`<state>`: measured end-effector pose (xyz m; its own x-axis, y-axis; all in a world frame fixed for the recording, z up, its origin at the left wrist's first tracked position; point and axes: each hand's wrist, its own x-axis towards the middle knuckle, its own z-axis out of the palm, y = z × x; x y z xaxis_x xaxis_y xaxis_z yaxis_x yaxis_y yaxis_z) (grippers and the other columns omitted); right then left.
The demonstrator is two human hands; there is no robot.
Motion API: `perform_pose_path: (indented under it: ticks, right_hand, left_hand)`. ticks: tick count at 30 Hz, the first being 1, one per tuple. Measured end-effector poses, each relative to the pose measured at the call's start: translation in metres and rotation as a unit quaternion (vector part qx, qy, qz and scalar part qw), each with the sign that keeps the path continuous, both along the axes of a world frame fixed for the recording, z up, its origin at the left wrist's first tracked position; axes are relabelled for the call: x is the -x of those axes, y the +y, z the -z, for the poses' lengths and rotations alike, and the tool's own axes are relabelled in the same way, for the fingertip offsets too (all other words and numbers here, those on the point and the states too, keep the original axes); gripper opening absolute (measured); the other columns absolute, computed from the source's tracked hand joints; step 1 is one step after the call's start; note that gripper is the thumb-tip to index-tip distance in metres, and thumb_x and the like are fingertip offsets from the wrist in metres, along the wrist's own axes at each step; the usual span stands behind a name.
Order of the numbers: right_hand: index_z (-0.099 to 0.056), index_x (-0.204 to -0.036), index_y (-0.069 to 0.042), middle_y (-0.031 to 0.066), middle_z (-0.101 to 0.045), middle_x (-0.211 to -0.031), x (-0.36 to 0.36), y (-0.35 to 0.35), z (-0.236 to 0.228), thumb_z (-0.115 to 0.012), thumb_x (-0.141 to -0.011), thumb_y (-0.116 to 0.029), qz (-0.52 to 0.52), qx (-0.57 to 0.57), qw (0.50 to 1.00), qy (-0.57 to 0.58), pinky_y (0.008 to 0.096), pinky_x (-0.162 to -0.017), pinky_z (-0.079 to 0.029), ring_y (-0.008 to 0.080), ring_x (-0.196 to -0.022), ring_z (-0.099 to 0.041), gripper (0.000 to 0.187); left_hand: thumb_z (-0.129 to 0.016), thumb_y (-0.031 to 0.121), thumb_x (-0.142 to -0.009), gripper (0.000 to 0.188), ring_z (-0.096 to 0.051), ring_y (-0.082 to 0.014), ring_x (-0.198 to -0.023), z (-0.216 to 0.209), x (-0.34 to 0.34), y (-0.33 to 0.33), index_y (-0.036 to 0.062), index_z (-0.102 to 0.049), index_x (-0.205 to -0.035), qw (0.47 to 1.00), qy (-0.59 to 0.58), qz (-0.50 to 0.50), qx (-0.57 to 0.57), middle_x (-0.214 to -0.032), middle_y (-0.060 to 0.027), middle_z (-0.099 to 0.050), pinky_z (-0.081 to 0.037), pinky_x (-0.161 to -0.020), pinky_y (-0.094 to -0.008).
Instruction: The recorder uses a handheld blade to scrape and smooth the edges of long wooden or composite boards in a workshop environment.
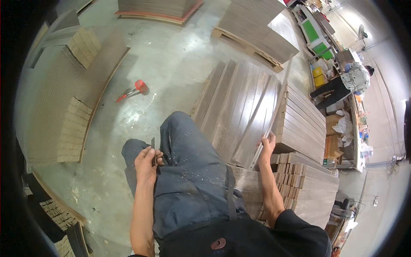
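Note:
Above my lap my left hand (147, 162) is closed around a thin dark flat tool (153, 145), perhaps a blade or scraper, its narrow end pointing up. To the right, my right hand (267, 144) grips the edge of a long thin grey plank (274, 113) that lies tilted along the right side of a low stack. Grey wood-look planks (231, 107) lie side by side on top of that stack, just beyond my right knee. The fingertips under the held plank are partly hidden.
A red-headed mallet (140, 85) lies on the concrete floor. Tall board stacks (60, 115) stand left, and pallet loads (252, 28) stand ahead. More bundled planks (299, 124) sit right. A person (353, 79) works at a cluttered bench (353, 128) far right.

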<state>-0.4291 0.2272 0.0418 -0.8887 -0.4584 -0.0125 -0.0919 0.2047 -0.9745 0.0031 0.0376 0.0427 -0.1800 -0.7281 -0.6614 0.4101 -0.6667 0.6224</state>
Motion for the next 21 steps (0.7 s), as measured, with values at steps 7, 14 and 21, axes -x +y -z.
perform_pose_path:
  ticks: [7, 14, 21]
  right_hand:
    - [-0.056, -0.124, 0.001, 0.0124, -0.065, -0.103, -0.049, -0.095, -0.134, -0.06, -0.098, -0.048, -0.19, 0.154, 0.963, -0.115, 0.0301, -0.061, -0.051, 0.0155, -0.069, -0.062, 0.056]
    - [-0.056, -0.13, -0.002, 0.0144, -0.069, -0.093, -0.104, -0.133, -0.126, -0.041, -0.106, -0.054, -0.398, 0.127, 0.87, -0.26, 0.0317, -0.054, -0.054, 0.0178, -0.064, -0.064, 0.059]
    - [-0.054, -0.133, 0.003, 0.0191, -0.071, -0.095, -0.16, -0.091, -0.139, -0.032, -0.105, -0.061, -0.493, -0.031, 0.806, -0.326, 0.0313, -0.048, -0.055, 0.0206, -0.063, -0.068, 0.073]
  left_hand:
    - [-0.062, 0.005, -0.101, 0.015, -0.069, -0.0249, -0.084, -0.005, -0.003, 0.002, -0.001, -0.059, -0.114, 1.0, -0.006, 0.005, 0.015, -0.092, -0.0143, -0.068, -0.056, -0.066, -0.0338]
    - [-0.068, 0.009, -0.099, 0.014, -0.066, -0.0147, -0.082, -0.016, -0.029, 0.003, 0.0022, -0.066, -0.111, 0.988, -0.104, -0.059, 0.097, -0.095, -0.0039, -0.069, -0.054, -0.074, -0.0318]
    - [-0.071, 0.01, -0.096, 0.023, -0.057, -0.0099, -0.071, -0.101, -0.078, -0.061, -0.0055, -0.07, -0.113, 0.946, -0.184, -0.138, 0.23, -0.086, -0.002, -0.065, -0.044, -0.063, -0.0258]
